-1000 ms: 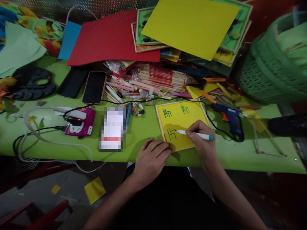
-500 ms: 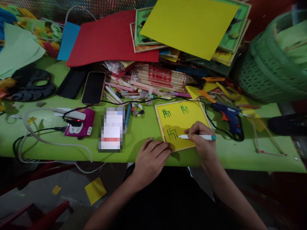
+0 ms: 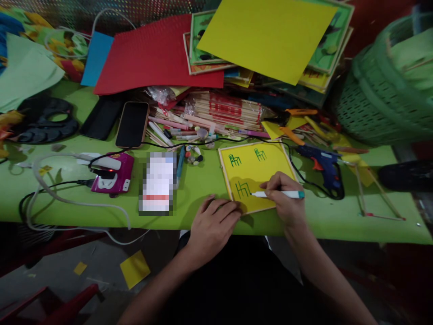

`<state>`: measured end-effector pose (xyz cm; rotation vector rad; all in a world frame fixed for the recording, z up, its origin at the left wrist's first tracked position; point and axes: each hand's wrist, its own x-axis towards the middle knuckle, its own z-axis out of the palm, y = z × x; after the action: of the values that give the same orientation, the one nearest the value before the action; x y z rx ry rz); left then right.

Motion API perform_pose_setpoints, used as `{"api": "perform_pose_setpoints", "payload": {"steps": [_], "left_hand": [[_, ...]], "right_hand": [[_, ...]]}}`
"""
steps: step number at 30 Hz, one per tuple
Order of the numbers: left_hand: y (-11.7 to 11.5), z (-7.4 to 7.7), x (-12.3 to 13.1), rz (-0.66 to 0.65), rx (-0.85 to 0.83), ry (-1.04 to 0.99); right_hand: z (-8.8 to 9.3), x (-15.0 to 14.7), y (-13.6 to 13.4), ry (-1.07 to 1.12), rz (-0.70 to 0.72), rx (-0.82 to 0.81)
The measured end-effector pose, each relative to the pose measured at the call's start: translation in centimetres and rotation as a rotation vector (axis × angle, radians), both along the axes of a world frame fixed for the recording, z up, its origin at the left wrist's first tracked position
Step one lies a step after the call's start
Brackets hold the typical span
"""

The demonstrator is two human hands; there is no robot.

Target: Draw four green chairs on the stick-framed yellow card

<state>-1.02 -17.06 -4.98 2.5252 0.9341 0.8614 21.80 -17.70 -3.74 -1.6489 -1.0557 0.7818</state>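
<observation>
A yellow sheet in a thin wooden frame (image 3: 270,169) lies near the front edge of the green table. Two small green chair drawings show along its top, and a larger chair outline (image 3: 242,189) is at lower left. My right hand (image 3: 287,198) is closed around a white marker (image 3: 260,194) with a teal end, its tip touching the sheet at the outline's right side. My left hand (image 3: 214,223) lies flat with fingers stretched, its fingertips at the frame's lower left corner.
A blue glue gun (image 3: 321,167) lies to the right of the frame, its black cable running behind. To the left are a phone with a blurred screen (image 3: 158,183) and a magenta power socket (image 3: 113,176). Bundled sticks (image 3: 230,110), pens and a green basket (image 3: 389,85) stand farther back.
The marker's tip has moved very slightly downward along the chair outline's right leg. My left hand stays in place.
</observation>
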Motion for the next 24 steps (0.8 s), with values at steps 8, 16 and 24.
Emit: {"api": "perform_pose_setpoints", "payload": {"steps": [8,16,24], "left_hand": [[0.0,0.0,0.0,-0.006,-0.008,-0.011],[-0.1,-0.1,-0.1,-0.003,-0.015,0.0],[-0.1,0.0,-0.1,-0.015,-0.029,0.022]], "right_hand": [[1.2,-0.3,0.9,0.323,-0.144,0.183],[0.8,-0.2,0.6,0.25,-0.06,0.04],[0.6,-0.5,0.2,0.161,0.076,-0.046]]}}
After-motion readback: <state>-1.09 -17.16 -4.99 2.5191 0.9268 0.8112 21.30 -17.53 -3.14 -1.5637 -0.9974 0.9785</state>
